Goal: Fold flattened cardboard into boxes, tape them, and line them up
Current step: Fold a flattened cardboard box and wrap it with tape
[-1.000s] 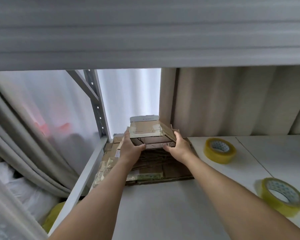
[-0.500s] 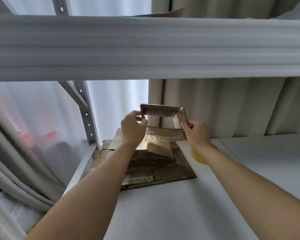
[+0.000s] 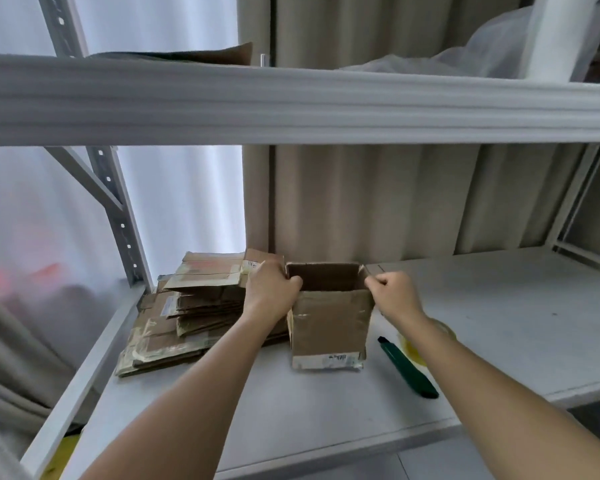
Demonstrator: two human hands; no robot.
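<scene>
The cardboard box (image 3: 329, 320) stands upright and open-topped on the white shelf (image 3: 326, 410), just right of the flattened cardboard stack (image 3: 187, 313). Your left hand (image 3: 271, 289) grips its left rim; your right hand (image 3: 394, 294) pinches the right rim.

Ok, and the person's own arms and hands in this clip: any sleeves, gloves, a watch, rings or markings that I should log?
Both forearms are bare along all that shows, from the bottom edge of the head view up to the wrists: no sleeves or cuffs. The left hand and right hand are ungloved. No watch, bracelet or strap sits at either wrist, and no ring or marking shows, though the fingers are partly hidden.
</scene>
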